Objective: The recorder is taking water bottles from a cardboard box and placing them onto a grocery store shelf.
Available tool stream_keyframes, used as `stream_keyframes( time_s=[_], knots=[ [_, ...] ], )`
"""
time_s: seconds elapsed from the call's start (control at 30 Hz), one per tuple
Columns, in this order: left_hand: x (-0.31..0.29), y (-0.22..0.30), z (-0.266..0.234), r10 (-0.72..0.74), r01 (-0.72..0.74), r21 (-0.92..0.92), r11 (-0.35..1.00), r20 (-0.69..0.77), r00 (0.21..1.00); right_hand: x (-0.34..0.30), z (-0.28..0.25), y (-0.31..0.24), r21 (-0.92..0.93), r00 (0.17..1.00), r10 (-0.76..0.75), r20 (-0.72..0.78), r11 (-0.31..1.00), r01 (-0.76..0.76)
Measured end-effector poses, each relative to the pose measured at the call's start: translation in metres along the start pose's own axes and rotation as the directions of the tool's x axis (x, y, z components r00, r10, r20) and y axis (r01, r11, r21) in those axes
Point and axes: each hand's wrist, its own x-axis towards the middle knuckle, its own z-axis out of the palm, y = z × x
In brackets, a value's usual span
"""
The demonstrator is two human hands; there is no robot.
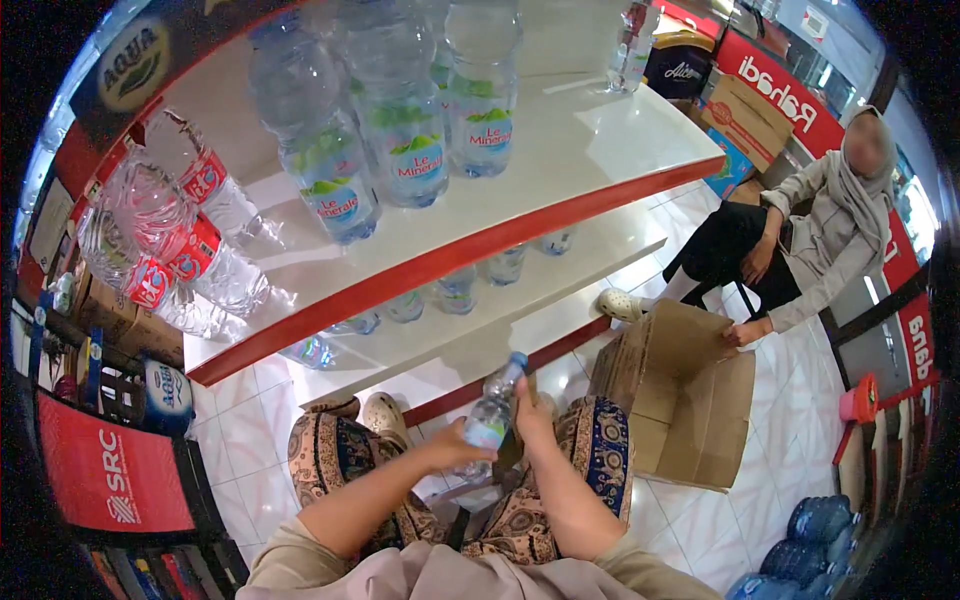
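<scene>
Over my lap, a small clear water bottle (491,408) with a blue cap tilts up and to the right. My left hand (456,446) is closed round its lower part, by the pale green label. On the other side my right hand (533,415) is against the upper part, its thumb near the cap; its other fingers are mostly hidden. Just ahead stands a white shelf unit (560,165) with red edging. Large clear bottles (418,150) with green and blue labels are upright on its top board, and smaller bottles (457,290) stand on the board below.
Red-labelled bottles (190,250) crowd the shelf's left end. An open cardboard box (690,410) is on the tiled floor at my right, with a seated person's hand (750,332) on its rim. Blue water jugs (800,550) lie at the lower right.
</scene>
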Motion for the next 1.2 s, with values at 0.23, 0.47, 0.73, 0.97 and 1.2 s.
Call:
stream_keyframes(
  time_s=[0.23, 0.47, 0.73, 0.97, 1.2],
  knots=[
    [-0.021, 0.001, 0.017, 0.317, 0.362, -0.730, 0.580, 0.612, 0.725, 0.037, -0.049, 0.012, 0.773, 0.963, -0.017, 0.271, 0.600, -0.207],
    [-0.023, 0.007, 0.002, 0.348, 0.228, -0.825, 0.517, 0.446, 0.825, -0.004, -0.077, -0.039, 0.847, 0.998, 0.059, -0.015, 0.531, -0.018],
    [-0.014, 0.023, -0.024, 0.309, 0.114, -0.838, 0.534, 0.319, 0.896, -0.015, -0.157, -0.202, 0.538, 0.629, -0.257, -0.733, 0.346, 0.769],
    [0.006, 0.034, -0.013, 0.257, 0.092, -0.710, 0.698, 0.369, 0.893, 0.089, -0.220, -0.368, -0.024, 0.236, -0.566, -0.790, 0.413, 0.910],
    [0.025, 0.029, -0.002, 0.164, 0.236, -0.684, 0.690, 0.465, 0.870, 0.142, -0.210, -0.450, 0.251, 0.087, -0.758, -0.647, -0.104, 0.962]
  ],
)
